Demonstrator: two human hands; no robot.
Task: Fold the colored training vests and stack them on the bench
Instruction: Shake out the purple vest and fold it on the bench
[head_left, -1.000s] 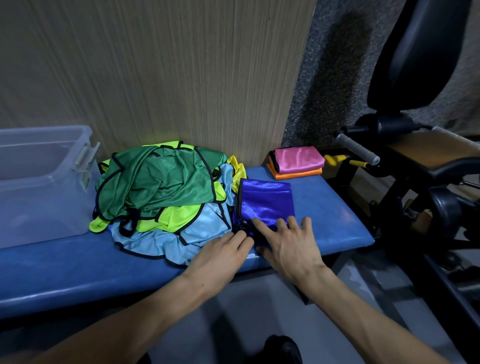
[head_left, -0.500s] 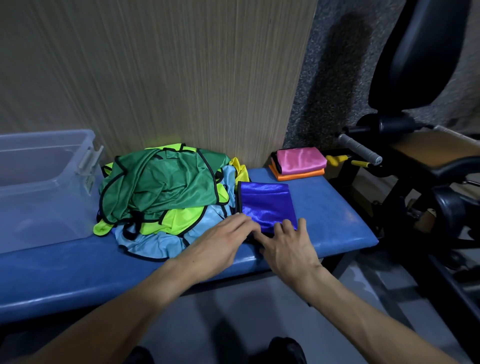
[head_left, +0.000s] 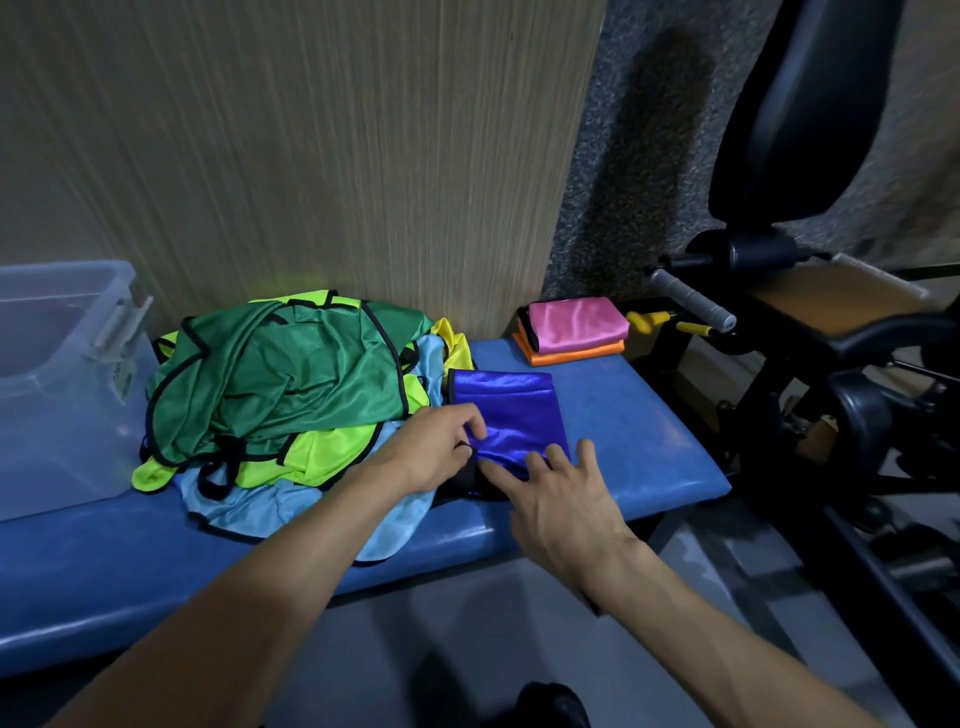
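Two hands worked a folded blue vest (head_left: 506, 410) on a padded blue bench (head_left: 639, 431) set against a wood-grain wall (head_left: 311, 156).

The left hand (head_left: 434, 452) pinched the vest's near left edge; the right hand (head_left: 558, 499) lay spread, fingertips pressing its near edge. Unfolded vests (head_left: 280, 395) were heaped mid-bench, just beside it. Pink and orange folded vests (head_left: 574, 330) were stacked at the far right corner, a clear bin (head_left: 57, 384) stood at the left end, and a black exercise machine (head_left: 810, 291) crowded the right end.
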